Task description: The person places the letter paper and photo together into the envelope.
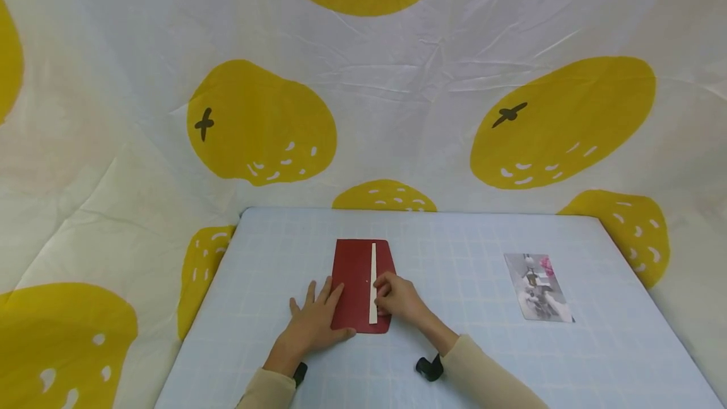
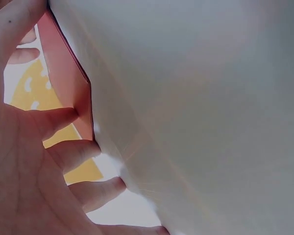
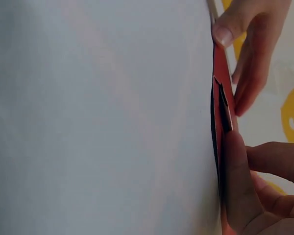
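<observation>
A red paper envelope [image 1: 352, 283] with a tapered right side lies flat on the table. Along that right part runs a long white strip [image 1: 373, 257]. My left hand [image 1: 315, 320] rests with spread fingers over the envelope's left edge, its thumb across the lower left corner. Bent fingers of my right hand [image 1: 400, 298] pinch at the strip's right edge. In the right wrist view, the thumb and forefinger of the right hand [image 3: 264, 191] meet beside the red envelope [image 3: 223, 63], seen edge-on. From the left wrist, the left fingertips touch the tablecloth and the red envelope [image 2: 63, 68].
A printed picture card [image 1: 536, 289] with grey tones and a pink flower lies on the right of the pale blue checked table [image 1: 454, 238]. Black wrist devices [image 1: 430, 368] sit under both sleeves. White cloth with yellow fruit [image 1: 261, 125] hangs behind and at the sides.
</observation>
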Demonstrator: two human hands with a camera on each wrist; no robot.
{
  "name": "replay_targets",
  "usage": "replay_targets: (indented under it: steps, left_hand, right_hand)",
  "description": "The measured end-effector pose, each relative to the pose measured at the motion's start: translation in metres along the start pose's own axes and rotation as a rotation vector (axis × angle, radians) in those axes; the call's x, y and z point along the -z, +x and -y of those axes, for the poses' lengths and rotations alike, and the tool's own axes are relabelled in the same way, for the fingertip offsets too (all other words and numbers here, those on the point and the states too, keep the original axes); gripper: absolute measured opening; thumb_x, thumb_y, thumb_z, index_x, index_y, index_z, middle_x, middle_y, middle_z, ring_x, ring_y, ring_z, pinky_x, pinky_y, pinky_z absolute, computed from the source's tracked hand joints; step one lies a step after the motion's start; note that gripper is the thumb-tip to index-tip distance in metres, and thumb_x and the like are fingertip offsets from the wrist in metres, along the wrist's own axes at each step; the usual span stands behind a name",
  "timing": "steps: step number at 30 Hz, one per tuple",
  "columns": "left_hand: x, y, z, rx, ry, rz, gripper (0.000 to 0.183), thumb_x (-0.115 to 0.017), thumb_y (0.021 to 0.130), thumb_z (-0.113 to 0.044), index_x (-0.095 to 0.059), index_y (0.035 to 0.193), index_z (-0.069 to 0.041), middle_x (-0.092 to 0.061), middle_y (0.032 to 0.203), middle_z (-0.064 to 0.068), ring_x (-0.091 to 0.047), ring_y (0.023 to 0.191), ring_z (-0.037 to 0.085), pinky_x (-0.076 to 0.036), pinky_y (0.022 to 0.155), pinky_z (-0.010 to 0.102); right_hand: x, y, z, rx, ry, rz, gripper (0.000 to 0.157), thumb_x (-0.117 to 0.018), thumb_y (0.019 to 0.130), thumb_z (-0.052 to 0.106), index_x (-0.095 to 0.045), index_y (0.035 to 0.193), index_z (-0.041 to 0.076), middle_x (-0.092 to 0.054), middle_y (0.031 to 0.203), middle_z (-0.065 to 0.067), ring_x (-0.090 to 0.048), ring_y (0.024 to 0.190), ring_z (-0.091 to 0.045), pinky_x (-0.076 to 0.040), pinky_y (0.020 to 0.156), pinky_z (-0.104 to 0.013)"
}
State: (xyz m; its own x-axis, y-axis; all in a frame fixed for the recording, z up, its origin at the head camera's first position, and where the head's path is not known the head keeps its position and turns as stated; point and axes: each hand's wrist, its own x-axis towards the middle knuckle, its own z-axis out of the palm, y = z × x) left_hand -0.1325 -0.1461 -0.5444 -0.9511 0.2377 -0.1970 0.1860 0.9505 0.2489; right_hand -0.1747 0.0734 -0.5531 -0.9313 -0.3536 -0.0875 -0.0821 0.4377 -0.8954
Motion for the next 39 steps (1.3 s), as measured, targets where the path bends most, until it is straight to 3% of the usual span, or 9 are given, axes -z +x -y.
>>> replay_targets:
  steps: [23,39]
  left_hand:
    - [0.003,-0.002,0.000,-0.020,0.014,-0.007,0.100,-0.059,0.068,-0.072,-0.025,0.147,-0.022,-0.018,0.151,0.009,-0.012,0.133,0.043,-0.013,0.088,0.076]
    - [-0.001,-0.001,0.001,-0.016,0.001,-0.009,0.100,-0.061,0.067,-0.071,-0.025,0.146,-0.022,-0.018,0.151,0.008,-0.012,0.134,0.042,-0.012,0.088,0.076]
  right_hand:
    - [-0.016,-0.006,0.011,0.097,-0.025,-0.040,0.016,-0.062,0.081,-0.006,-0.057,0.096,-0.002,-0.055,0.074,-0.005,-0.060,0.057,-0.013,-0.050,0.048,-0.022]
    - [-0.001,-0.011,0.008,0.075,0.035,0.015,0.021,-0.062,0.085,0.002,-0.056,0.105,-0.001,-0.060,0.083,-0.009,-0.065,0.065,-0.021,-0.053,0.053,-0.028]
